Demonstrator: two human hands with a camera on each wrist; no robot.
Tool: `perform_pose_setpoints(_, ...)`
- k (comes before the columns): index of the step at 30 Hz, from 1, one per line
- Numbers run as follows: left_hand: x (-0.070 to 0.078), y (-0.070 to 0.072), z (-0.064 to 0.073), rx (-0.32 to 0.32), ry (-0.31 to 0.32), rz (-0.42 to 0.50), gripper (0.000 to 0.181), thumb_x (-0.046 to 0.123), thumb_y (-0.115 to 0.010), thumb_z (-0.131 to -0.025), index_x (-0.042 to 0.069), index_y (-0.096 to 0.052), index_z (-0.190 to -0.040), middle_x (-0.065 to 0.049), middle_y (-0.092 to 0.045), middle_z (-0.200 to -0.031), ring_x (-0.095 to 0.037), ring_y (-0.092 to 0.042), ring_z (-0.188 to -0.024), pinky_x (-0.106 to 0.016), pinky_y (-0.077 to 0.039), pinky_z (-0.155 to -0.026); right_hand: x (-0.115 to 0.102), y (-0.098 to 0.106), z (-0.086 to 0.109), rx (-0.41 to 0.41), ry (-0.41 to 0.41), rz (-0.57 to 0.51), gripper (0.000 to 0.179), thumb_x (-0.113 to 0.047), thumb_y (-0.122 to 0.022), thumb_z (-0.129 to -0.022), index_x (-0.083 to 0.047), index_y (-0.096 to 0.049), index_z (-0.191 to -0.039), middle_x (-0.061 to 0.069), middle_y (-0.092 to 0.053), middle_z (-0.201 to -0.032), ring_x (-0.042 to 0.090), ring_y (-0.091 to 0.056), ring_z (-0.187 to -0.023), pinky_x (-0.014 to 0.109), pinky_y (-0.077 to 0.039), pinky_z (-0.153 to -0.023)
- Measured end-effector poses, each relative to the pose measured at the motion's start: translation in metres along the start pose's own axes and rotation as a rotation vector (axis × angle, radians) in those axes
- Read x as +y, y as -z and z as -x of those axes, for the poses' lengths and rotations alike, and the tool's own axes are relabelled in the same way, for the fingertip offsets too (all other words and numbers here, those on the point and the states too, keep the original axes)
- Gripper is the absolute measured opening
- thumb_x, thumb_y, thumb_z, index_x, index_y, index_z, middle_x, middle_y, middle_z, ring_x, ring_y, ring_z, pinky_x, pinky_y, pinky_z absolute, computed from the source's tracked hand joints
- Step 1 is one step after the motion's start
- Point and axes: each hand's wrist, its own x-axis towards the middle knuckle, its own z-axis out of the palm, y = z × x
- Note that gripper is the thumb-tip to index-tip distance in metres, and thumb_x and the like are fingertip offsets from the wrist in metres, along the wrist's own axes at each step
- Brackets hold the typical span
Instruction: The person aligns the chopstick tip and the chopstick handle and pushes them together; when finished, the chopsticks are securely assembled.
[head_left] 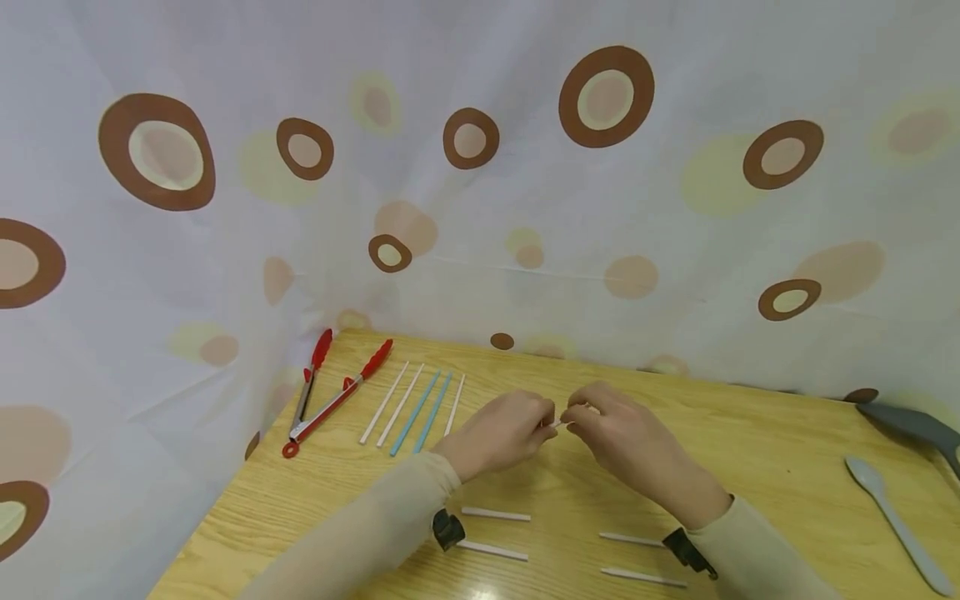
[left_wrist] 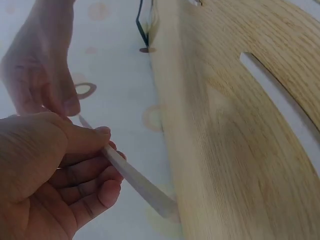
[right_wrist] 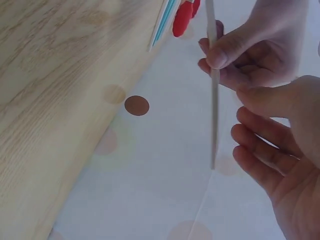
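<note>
A slim white straw (right_wrist: 215,115) is pinched between the thumb and fingers of my left hand (head_left: 504,427), raised over the table. Close by, my right hand (head_left: 630,442) has its fingers spread and gently bent beside the straw. In the right wrist view, the fingertips (right_wrist: 239,134) of that hand stand a little apart from the straw. The head view shows the hands almost meeting, with most of the straw hidden between them. Nearer me on the wooden table lie white straws on the left (head_left: 495,514) and on the right (head_left: 643,577).
At the back left, blue straws (head_left: 415,413) and white straws (head_left: 384,402) lie side by side, next to open red-tipped tongs (head_left: 322,417). A grey spoon (head_left: 896,521) and a dark utensil (head_left: 907,423) lie at the right. A patterned cloth (head_left: 510,200) hangs behind the table (head_left: 750,433).
</note>
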Motion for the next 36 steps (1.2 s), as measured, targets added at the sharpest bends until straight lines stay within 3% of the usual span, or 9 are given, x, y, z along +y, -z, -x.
perform_pose_setpoints(5,-0.013,-0.001,-0.003,0.005,0.050,0.079,0.014,0.016,-0.065,-0.098,0.010,-0.065,-0.086,0.006,-0.058,-0.074,-0.002,-0.051,-0.059,-0.015,-0.042,-0.054,0.000,0.005,0.003,0.013,0.003,-0.045,0.032,0.006,-0.086,-0.069,-0.010,-0.067,-0.089,0.000,-0.057,-0.091,0.014,-0.056,-0.080,0.025,-0.052,-0.062)
perform_pose_setpoints(16,-0.043,-0.005,-0.008,0.029,0.191,0.236,0.010,0.012,-0.071,-0.094,0.005,-0.067,-0.087,0.001,-0.062,-0.076,-0.005,-0.054,-0.056,-0.018,-0.045,-0.050,-0.004,0.009,0.032,-0.168,-0.124,-0.128,0.026,-0.004,-0.087,-0.072,-0.015,-0.069,-0.088,-0.006,-0.062,-0.084,0.006,-0.059,-0.068,0.020,-0.049,-0.054)
perform_pose_setpoints(23,-0.055,-0.010,-0.008,-0.041,0.323,0.336,0.013,0.005,-0.068,-0.093,-0.004,-0.063,-0.101,-0.004,-0.062,-0.073,-0.011,-0.059,-0.053,-0.019,-0.044,-0.048,-0.006,0.015,0.050,-0.341,-0.212,-0.246,0.017,-0.008,-0.082,-0.080,-0.014,-0.070,-0.091,-0.008,-0.064,-0.085,0.002,-0.059,-0.071,0.021,-0.050,-0.056)
perform_pose_setpoints(27,-0.060,-0.011,-0.008,-0.054,0.384,0.323,0.019,0.005,-0.070,-0.092,-0.006,-0.061,-0.104,-0.006,-0.060,-0.075,-0.013,-0.059,-0.054,-0.020,-0.044,-0.048,-0.005,0.016,0.056,-0.389,-0.224,-0.307,0.015,-0.008,-0.079,-0.083,-0.013,-0.070,-0.093,-0.011,-0.062,-0.083,-0.001,-0.056,-0.070,0.021,-0.049,-0.055)
perform_pose_setpoints(33,-0.064,-0.014,-0.005,-0.086,0.452,0.273,0.033,0.006,-0.074,-0.089,-0.007,-0.058,-0.115,-0.016,-0.064,-0.097,-0.013,-0.057,-0.060,-0.023,-0.050,-0.062,-0.006,0.017,0.066,-0.491,-0.272,-0.405,0.013,-0.011,-0.078,-0.086,-0.016,-0.068,-0.094,-0.016,-0.061,-0.085,-0.002,-0.055,-0.072,0.023,-0.050,-0.057)
perform_pose_setpoints(36,-0.064,-0.013,-0.003,-0.099,0.483,0.284,0.041,0.004,-0.074,-0.089,-0.009,-0.054,-0.122,-0.020,-0.064,-0.100,-0.014,-0.061,-0.055,-0.024,-0.052,-0.064,-0.007,0.016,0.069,-0.549,-0.308,-0.425,0.013,-0.014,-0.078,-0.086,-0.017,-0.068,-0.093,-0.017,-0.060,-0.084,-0.002,-0.054,-0.072,0.024,-0.050,-0.058)
